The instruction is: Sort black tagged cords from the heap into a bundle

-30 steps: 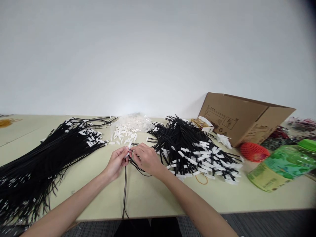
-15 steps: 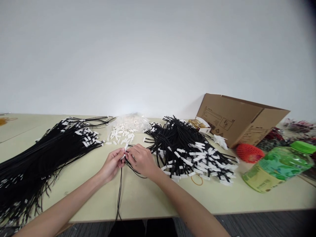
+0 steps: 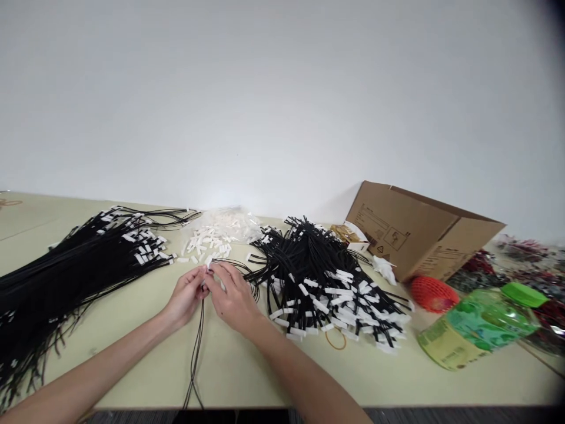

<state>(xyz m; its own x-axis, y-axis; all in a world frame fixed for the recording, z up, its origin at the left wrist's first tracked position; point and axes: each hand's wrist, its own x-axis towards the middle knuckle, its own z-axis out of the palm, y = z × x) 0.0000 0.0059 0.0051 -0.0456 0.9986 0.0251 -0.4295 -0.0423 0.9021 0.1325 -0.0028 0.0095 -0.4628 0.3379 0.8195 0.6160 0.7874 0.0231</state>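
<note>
My left hand point(image 3: 188, 294) and my right hand point(image 3: 232, 294) meet above the table, both closed in a pinch. Between the fingertips is a small white connector point(image 3: 209, 262), partly covered by the fingers. Thin black wires point(image 3: 196, 353) hang from my left hand toward the table's front edge, and others run off to the right behind my right hand. Just beyond the hands lie loose white connectors point(image 3: 205, 241) at the mouth of a clear plastic bag point(image 3: 233, 221). To the right spreads a heap of black cables with white connectors point(image 3: 309, 259).
Bundled black cables point(image 3: 88, 259) cover the left side of the table point(image 3: 145, 365). On the right are an open cardboard box point(image 3: 415, 229), a small carton point(image 3: 353, 235), a red netted item point(image 3: 435, 293), a green-capped bottle point(image 3: 481, 327) and a rubber band point(image 3: 336, 338).
The whole view has shifted, so most things sit slightly further left and lower. My fingers have closed in more tightly around the white connector, and the right hand's fingertips now touch the left's.
</note>
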